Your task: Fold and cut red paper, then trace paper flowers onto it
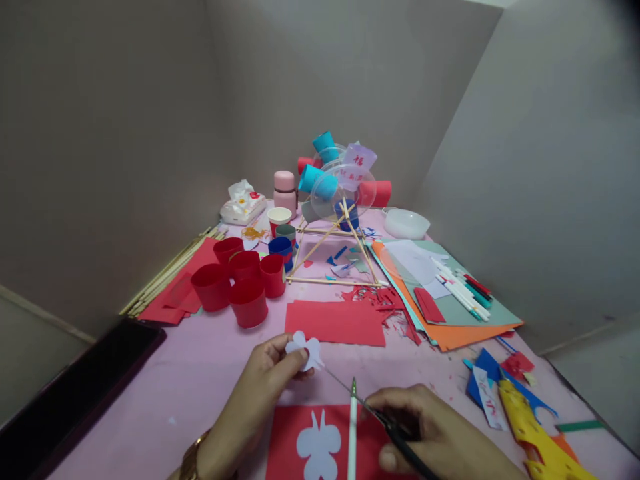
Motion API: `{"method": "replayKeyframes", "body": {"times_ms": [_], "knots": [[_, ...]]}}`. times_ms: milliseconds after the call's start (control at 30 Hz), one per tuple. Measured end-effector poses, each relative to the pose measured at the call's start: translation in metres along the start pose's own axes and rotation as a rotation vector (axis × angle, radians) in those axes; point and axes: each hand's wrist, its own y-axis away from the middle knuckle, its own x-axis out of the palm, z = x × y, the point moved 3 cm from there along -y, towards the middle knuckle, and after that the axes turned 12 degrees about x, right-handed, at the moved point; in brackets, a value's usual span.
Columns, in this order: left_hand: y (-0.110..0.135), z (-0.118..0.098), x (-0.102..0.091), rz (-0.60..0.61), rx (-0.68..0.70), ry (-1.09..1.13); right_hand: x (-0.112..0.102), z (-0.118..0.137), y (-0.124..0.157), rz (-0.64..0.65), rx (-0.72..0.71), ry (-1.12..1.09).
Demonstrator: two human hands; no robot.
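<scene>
The person's left hand pinches a pale cut-out between thumb and fingers, just in front of a red sheet. The right hand has its fingers curled round the handles of black-handled scissors, the tips pointing at the cut-out's near edge; whether the blades are parted cannot be told. Rounded lobes are shaped along the paper's outline, so the trimming looks well advanced, with perhaps only the narrow end by the scissor tips left to finish. A butterfly-like shape, feelers and all, lies on a red card nearer the person and appears fully cut (its lower end runs out of view). Beside it a white pen lies across the card. The red sheet has no shape cut out that shows, though red scraps lie behind it. Further back, a stick frame carrying clear discs and blue and red cups stands upright and seems largely assembled.
</scene>
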Motion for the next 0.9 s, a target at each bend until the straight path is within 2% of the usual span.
{"method": "replayKeyframes", "body": {"times_ms": [433,900], "knots": [[0.0017,0.0006,0.0033,0.112,0.025,-0.074,0.0019,-0.0021,-0.0026,0.07,-0.019,-0.038],[-0.0006,0.0028,0.0023,0.091,0.022,-0.096,0.0019,-0.0016,-0.0018,0.061,0.009,-0.052]]}}
